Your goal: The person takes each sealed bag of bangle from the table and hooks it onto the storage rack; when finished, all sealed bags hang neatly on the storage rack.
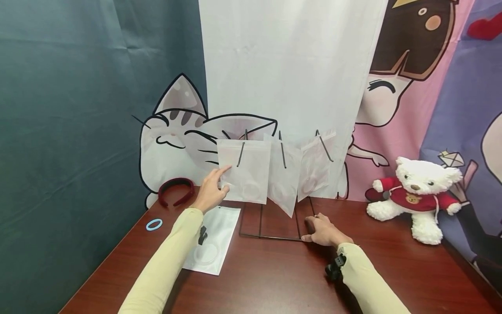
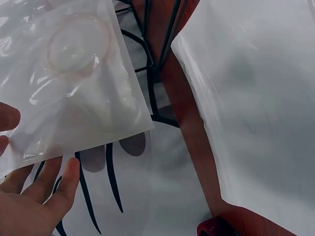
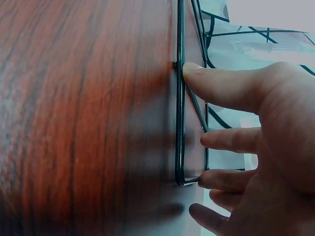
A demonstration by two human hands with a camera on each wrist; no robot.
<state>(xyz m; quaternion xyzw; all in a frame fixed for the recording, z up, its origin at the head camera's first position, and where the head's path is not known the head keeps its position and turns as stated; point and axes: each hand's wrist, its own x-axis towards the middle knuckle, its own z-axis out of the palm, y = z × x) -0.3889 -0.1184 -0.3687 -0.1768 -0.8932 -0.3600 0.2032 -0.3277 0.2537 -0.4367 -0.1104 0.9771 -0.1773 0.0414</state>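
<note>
My left hand (image 1: 211, 189) is at the left edge of a translucent zip bag (image 1: 247, 174) hanging on a display rack hook. Its fingers are fairly straight, two of them in front of the bag and others by its edge. A ring-shaped item (image 2: 78, 46) shows faintly inside the bag. At the base of the black wire rack (image 1: 270, 237), my right hand (image 1: 323, 231) rests with the thumb (image 3: 211, 78) on the front wire and extended fingers touching the wires behind. Two more bags, a middle one (image 1: 285, 179) and a right one (image 1: 315, 170), hang alongside.
A white zip bag (image 1: 215, 244) with a ring inside lies on the wooden table (image 1: 266, 279). Left of it are a dark red headband (image 1: 175, 181) and a light blue ring (image 1: 154, 224). A white teddy bear (image 1: 417, 196) in a red top sits at the right. Printed curtains hang behind.
</note>
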